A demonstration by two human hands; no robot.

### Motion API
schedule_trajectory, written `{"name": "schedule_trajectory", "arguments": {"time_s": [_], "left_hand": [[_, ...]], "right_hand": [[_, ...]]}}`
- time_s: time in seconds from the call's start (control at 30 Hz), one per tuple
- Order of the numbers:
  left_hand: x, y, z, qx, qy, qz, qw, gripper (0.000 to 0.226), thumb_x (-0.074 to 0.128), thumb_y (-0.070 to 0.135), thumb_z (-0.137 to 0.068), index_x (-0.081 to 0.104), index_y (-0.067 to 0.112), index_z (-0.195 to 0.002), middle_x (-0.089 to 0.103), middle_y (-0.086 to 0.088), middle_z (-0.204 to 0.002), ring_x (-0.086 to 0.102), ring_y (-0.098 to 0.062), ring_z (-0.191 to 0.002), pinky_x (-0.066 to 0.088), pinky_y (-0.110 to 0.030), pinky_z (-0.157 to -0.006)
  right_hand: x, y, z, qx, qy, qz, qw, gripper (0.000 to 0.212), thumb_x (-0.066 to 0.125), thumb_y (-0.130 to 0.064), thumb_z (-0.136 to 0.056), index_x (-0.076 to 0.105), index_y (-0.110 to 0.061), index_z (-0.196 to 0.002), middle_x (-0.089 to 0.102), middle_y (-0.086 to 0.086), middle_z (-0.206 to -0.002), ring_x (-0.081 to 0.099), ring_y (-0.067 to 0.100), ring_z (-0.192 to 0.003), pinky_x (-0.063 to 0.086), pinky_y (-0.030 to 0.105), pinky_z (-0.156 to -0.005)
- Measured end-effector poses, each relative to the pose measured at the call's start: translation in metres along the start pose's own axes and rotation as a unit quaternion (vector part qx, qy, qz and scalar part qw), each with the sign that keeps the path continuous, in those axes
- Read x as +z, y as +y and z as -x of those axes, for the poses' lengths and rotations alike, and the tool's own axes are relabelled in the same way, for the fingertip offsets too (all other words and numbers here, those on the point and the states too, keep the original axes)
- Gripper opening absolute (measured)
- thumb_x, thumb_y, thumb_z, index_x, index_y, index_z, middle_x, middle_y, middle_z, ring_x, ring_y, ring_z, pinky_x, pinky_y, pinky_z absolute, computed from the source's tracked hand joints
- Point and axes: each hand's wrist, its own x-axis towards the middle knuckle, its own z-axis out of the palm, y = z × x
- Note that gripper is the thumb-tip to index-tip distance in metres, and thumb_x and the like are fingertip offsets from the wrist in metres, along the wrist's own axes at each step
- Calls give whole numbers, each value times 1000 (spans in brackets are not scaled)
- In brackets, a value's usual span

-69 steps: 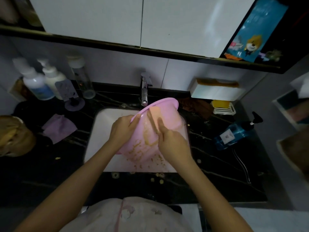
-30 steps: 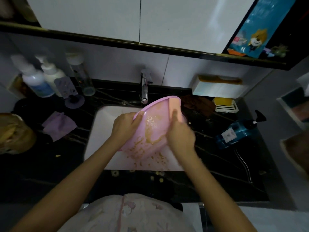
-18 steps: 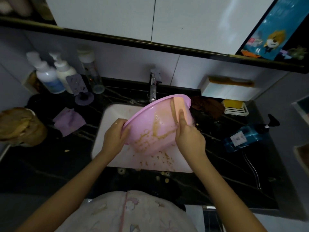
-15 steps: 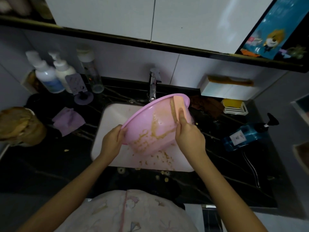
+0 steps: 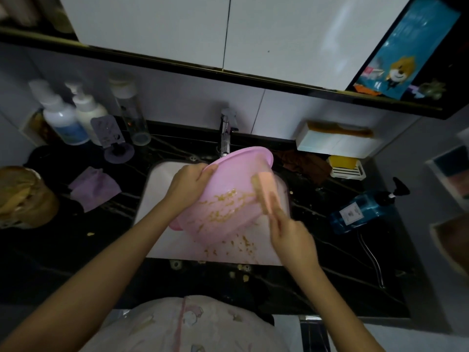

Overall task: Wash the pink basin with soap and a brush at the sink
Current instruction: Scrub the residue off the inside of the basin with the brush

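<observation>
The pink basin (image 5: 228, 189) is tilted over the white sink (image 5: 157, 189), its inside smeared with yellowish bits. My left hand (image 5: 189, 185) grips its upper left rim, thumb inside. My right hand (image 5: 291, 237) holds a peach-pink brush (image 5: 265, 190) by its lower end, the brush lying against the basin's right inner wall. The hand and brush are motion-blurred. The tap (image 5: 225, 138) stands just behind the basin's far rim.
Yellowish crumbs lie in the sink and on the black counter (image 5: 63, 250) in front. Pump bottles (image 5: 73, 113) and a purple cloth (image 5: 94, 188) are at the left. At the right are a blue pump bottle (image 5: 365, 209) on its side, a soap dish (image 5: 345, 166) and a brown rag (image 5: 304, 165).
The brush has slid down from the basin's top rim to the right inner wall. My left hand has shifted up the rim, and the basin has tipped lower.
</observation>
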Motion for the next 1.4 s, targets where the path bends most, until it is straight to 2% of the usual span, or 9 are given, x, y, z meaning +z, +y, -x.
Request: {"name": "schedule_trajectory", "arguments": {"time_s": [0.1, 0.2, 0.33, 0.47, 0.8, 0.93, 1.1, 1.23, 1.4], "left_hand": [[3, 3, -3, 0, 0, -6, 1000, 44, 37, 43, -96, 39, 25, -56, 48, 6, -56, 49, -21, -60, 29, -30, -54], [1, 4, -6, -7, 5, -21, 1000, 44, 37, 43, -96, 39, 24, -56, 46, 6, -55, 48, -21, -60, 28, -31, -54], [0, 1, -7, -2, 5, -17, 1000, 44, 37, 42, -96, 39, 23, -56, 45, 6, -55, 46, -22, -59, 28, -31, -56], [1, 2, -9, -6, 14, -22, 1000, 45, 32, 48, -92, 41, 20, -57, 46, 4, -55, 48, -23, -59, 30, -31, -56], [2, 0, -11, -2, 16, -35, 999, 45, 33, 47, -92, 47, 16, -62, 52, -2, -61, 51, -27, -64, 32, -31, -58], [3, 2, -7, -5, 13, -31, 999, 42, 34, 45, -93, 41, 23, -58, 47, 3, -56, 49, -24, -61, 30, -31, -57], [1, 2, -8, 0, 13, -42, 999, 46, 31, 48, -90, 50, 14, -65, 55, -6, -64, 53, -30, -66, 34, -33, -59], [6, 2, -2, 17, 14, -57, 998, 52, 29, 50, -90, 56, 10, -71, 62, -10, -70, 56, -31, -71, 37, -34, -61], [2, -1, -5, 10, 13, -42, 999, 46, 28, 54, -89, 42, 23, -58, 50, 2, -58, 51, -27, -64, 29, -31, -59]], "right_hand": [[4, 5, -14, 107, -11, -116, 987, 51, 35, -27, -100, 21, -33, -149, 54, 7, -60, 52, 21, -51, 36, 30, -44], [19, -34, -11, 49, -7, -155, 987, 53, 31, -29, -101, 10, -40, -148, 40, -3, -53, 44, 20, -50, 31, 30, -47], [29, -17, -27, 188, 60, -255, 947, 47, 32, -24, -102, 24, -33, -148, 61, 12, -72, 59, 25, -64, 47, 35, -56], [38, -44, 11, 144, 34, -324, 934, 50, 31, -24, -102, 12, -39, -147, 50, -6, -62, 49, 3, -55, 35, 16, -46], [52, -66, 6, 179, 71, -391, 900, 53, 32, -20, -102, 13, -32, -150, 64, 5, -94, 60, 20, -79, 42, 22, -66], [54, -53, -13, 291, 98, -408, 860, 51, 31, -16, -102, 17, -26, -150, 63, 20, -114, 61, 34, -93, 48, 33, -85], [46, -80, 0, 159, 54, -351, 921, 55, 31, -24, -102, 8, -33, -151, 57, 1, -82, 52, 14, -68, 35, 23, -59], [38, -38, -24, 260, 84, -308, 911, 52, 31, -22, -102, 16, -30, -151, 56, 6, -71, 47, 16, -57, 30, 22, -57], [20, -53, 29, 98, -30, -223, 969, 55, 30, -29, -101, 5, -42, -148, 58, 12, -71, 56, 26, -66, 39, 32, -60]]}}
